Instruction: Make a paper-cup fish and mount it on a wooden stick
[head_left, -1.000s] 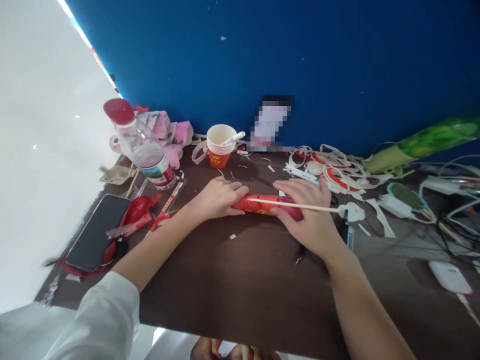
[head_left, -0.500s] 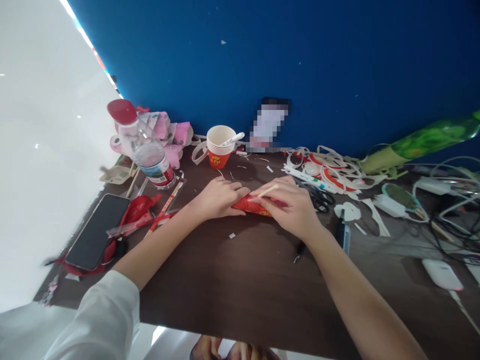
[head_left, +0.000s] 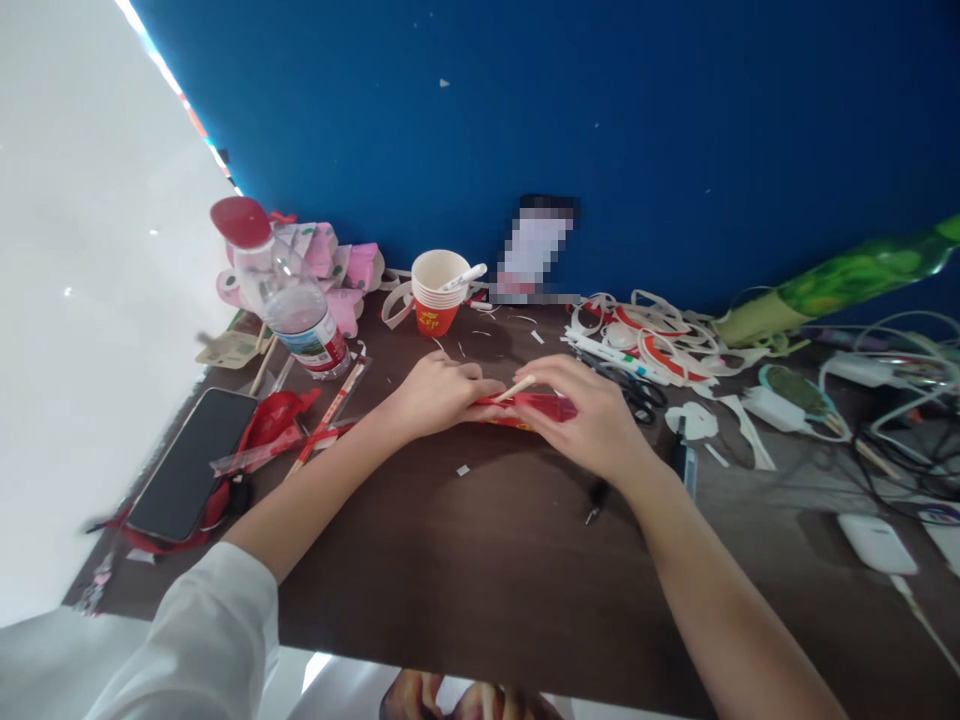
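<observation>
My left hand (head_left: pixel 444 395) is closed over the left end of a folded red paper piece (head_left: pixel 553 406) with gold print, pressing it near the table. A thin pale wooden stick (head_left: pixel 516 387) slants across the top of the red piece, its blunt end pointing up and to the right. My right hand (head_left: pixel 589 408) curls in from the other side, thumb and index finger around the stick. Red paper shows in the gap between that thumb and finger. The fingertips partly hide the stick's lower end and the paper's folds.
Behind my hands stands a stack of paper cups (head_left: pixel 436 300) with a white pen inside. A red-capped bottle (head_left: pixel 300 320) and a black phone (head_left: pixel 191 465) are at left. Paper strips (head_left: pixel 649 335), scissors (head_left: pixel 639 392) and cables lie at right. A blue partition (head_left: pixel 465 140) rises behind.
The stick has shifted left and tilted more steeply. My right fingers have opened out slightly around it, showing more red paper. My left hand has barely moved.
</observation>
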